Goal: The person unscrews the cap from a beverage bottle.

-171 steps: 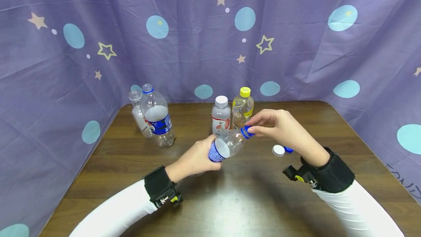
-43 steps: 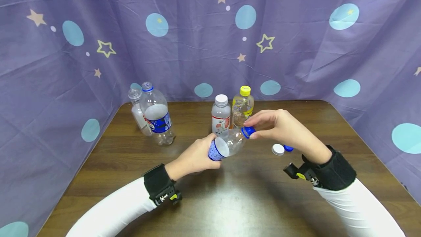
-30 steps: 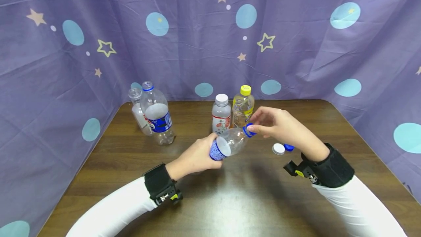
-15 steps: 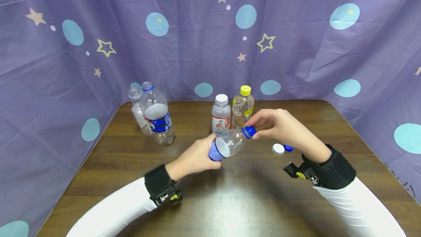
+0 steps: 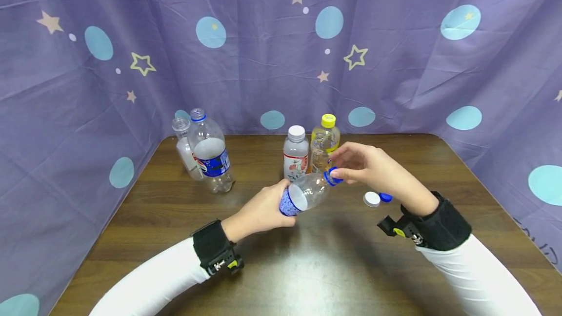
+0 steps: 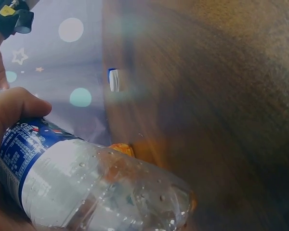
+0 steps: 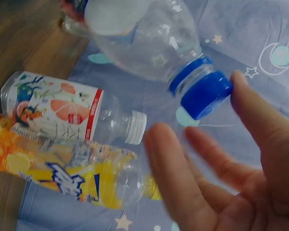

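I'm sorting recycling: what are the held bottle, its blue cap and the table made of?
Bottle: probably glossy plastic, clear with bright glints. Cap: likely plastic, opaque blue, softly shiny. Table: maybe wood or lookalike, glossy, with brown grain and glare.

A brown wood-grain table [image 5: 153, 218] is backed by a purple curtain [image 5: 263, 72] with stars and pale blue ovals, hanging from 9 o'clock through 12 to 3. From the table's middle, a large open-mouthed Pepsi bottle [image 5: 215, 165] stands at 10 o'clock, partly covering a transparent bottle [image 5: 184, 152]. Near 12, a white-capped bottle [image 5: 296, 155] with a fruit label stands beside a yellow-capped bottle [image 5: 324, 143]. Between 2 and 3 lie a loose white cap [image 5: 371, 199] and a loose blue cap [image 5: 386, 197].
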Motion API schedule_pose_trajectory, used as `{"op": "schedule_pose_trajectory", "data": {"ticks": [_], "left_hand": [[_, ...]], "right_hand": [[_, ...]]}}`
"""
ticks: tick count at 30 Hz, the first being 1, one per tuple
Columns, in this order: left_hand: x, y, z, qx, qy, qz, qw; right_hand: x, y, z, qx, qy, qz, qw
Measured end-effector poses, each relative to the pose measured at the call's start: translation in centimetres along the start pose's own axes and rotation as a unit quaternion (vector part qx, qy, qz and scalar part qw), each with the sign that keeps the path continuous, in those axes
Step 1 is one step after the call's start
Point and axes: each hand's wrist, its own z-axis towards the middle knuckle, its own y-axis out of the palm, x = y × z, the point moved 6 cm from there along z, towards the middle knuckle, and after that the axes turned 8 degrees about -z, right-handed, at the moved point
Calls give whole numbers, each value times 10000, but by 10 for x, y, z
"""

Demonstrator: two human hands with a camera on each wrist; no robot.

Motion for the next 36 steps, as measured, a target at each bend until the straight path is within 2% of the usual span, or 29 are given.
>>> {"op": "schedule_pose_trajectory", "data": {"ticks": [4,7,10,17,20,24,26,28,32,34,36], "left_hand": [[0,0,-1,-22,-9,-49,10000],[-1,0,-2,-35,-26,-56,10000],[-1,0,-2,-35,-46,-69,10000],[-3,-1,-1,-37,-108,-63,9999],[-5,-1,-1,-53,-169,-101,9998],[-7,-2,-2,-54,-211,-192,9996],[-8,-2,-3,-37,-198,-181,9996],[-8,-3,-3,-12,-192,-171,9997],[-9,-4,-3,4,-177,-166,9997],[-9,-4,-3,-15,-178,-177,9997],[-9,-4,-2,-16,-162,-182,9997]], "right_hand": [[6,4,-2,-385,474,8,9981],[7,5,-2,-463,514,27,9976],[6,4,-1,-409,359,-7,9985],[-4,-3,-4,49,-281,-536,9982],[-2,-11,-8,277,-202,-492,9982],[10,-36,-16,934,19,-491,9944],[21,-53,-21,1415,177,-553,9882],[34,-70,-25,1974,319,-648,9777],[68,-92,-31,3147,285,-897,9445],[90,-92,-31,3417,101,-1165,9325],[115,-85,-28,3195,19,-1636,9333]]}}
